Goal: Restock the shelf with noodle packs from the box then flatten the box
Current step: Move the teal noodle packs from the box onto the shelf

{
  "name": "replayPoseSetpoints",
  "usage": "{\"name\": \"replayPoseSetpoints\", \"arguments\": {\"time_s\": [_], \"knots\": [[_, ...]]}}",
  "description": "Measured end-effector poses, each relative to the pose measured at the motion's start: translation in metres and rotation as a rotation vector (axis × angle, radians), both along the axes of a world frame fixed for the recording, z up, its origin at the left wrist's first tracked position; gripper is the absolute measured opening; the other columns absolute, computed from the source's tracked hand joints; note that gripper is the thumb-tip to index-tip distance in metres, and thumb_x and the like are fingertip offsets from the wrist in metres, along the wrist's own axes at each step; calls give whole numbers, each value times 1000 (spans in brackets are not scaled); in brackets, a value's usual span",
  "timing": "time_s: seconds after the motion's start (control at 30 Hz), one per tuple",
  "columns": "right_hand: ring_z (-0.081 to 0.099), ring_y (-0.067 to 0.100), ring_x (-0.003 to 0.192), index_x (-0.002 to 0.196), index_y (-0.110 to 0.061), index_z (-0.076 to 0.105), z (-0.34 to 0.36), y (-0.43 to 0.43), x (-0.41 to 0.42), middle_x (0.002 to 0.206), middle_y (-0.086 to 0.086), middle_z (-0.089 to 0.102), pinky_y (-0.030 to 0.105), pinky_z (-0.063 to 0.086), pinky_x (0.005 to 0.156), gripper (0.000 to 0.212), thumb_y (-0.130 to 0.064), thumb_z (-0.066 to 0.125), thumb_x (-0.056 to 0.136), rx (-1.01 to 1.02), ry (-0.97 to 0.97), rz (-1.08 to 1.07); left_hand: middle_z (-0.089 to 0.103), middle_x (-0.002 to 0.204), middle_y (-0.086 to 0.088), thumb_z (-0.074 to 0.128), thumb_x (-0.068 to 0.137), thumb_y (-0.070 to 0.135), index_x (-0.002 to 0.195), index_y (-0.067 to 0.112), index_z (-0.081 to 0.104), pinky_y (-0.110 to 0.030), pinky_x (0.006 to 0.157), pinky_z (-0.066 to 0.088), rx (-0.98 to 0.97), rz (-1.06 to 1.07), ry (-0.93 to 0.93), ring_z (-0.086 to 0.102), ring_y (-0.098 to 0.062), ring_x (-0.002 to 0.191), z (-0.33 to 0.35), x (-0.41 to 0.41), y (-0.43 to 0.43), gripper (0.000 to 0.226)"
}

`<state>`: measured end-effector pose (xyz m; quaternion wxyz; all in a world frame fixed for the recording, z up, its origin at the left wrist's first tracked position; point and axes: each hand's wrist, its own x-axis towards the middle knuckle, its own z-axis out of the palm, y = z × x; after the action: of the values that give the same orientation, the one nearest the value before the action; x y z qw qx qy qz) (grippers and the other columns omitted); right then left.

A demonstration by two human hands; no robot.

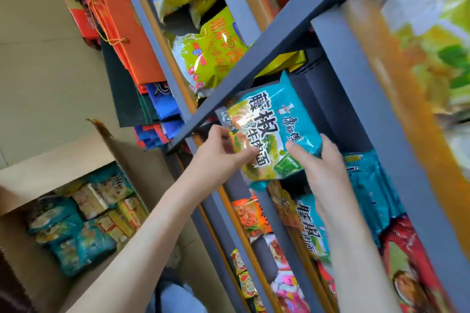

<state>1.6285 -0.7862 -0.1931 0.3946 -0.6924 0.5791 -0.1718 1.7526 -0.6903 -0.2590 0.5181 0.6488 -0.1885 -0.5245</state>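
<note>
A teal and green noodle pack (272,127) with large black characters is held at the front of a grey shelf (256,63), partly under the shelf board. My left hand (218,157) pinches its left edge. My right hand (320,162) grips its lower right corner, thumb on the front. At the lower left an open cardboard box (50,160) stands on the floor with several more teal noodle packs (76,231) inside. More teal packs (368,185) lie on the shelf to the right of my right hand.
Yellow snack bags (211,58) fill the shelf level above. Red and orange packs (251,213) crowd the lower levels. Orange, red and blue paper gift bags (122,28) lean against the shelf's left side. Beige floor tiles (38,58) lie to the left.
</note>
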Motion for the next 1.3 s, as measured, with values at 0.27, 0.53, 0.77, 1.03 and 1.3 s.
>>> {"name": "replayPoseSetpoints", "arguments": {"time_s": [0.27,0.53,0.77,1.03,1.3], "knots": [[59,31,99,111,-4,57,-25,-89,4,114,17,60,30,45,77,28,-9,62,84,-191,377,-105,57,114,-16,66,85,28,110,8,34,-35,77,43,68,24,-287,56,-36,106,2,-26,-96,46],[51,14,77,117,-3,57,-53,-123,5,105,12,62,20,37,56,25,-5,52,93,-79,266,-232,51,129,-21,55,92,17,140,-5,21,-39,92,42,85,-75,-426,51,-37,119,-26,-30,-142,63],[64,25,88,105,0,62,-48,-151,-2,103,14,69,31,50,73,22,-3,64,84,-144,405,-193,45,136,-17,46,94,13,137,-5,36,-31,90,46,89,-348,-458,50,-30,122,-24,-36,-187,47],[55,16,75,107,6,56,-12,-178,-21,97,10,62,4,36,40,37,9,70,73,-288,619,-142,57,120,-11,46,98,23,127,6,53,-32,87,43,-161,-915,-502,54,-29,107,-18,-50,-235,34],[51,23,100,81,-17,47,-25,-179,-55,79,-4,44,32,41,92,30,9,61,82,-337,700,-339,56,124,-16,46,91,13,135,2,42,-37,90,48,-182,-1084,-531,57,-31,108,-33,-85,-248,46]]}}
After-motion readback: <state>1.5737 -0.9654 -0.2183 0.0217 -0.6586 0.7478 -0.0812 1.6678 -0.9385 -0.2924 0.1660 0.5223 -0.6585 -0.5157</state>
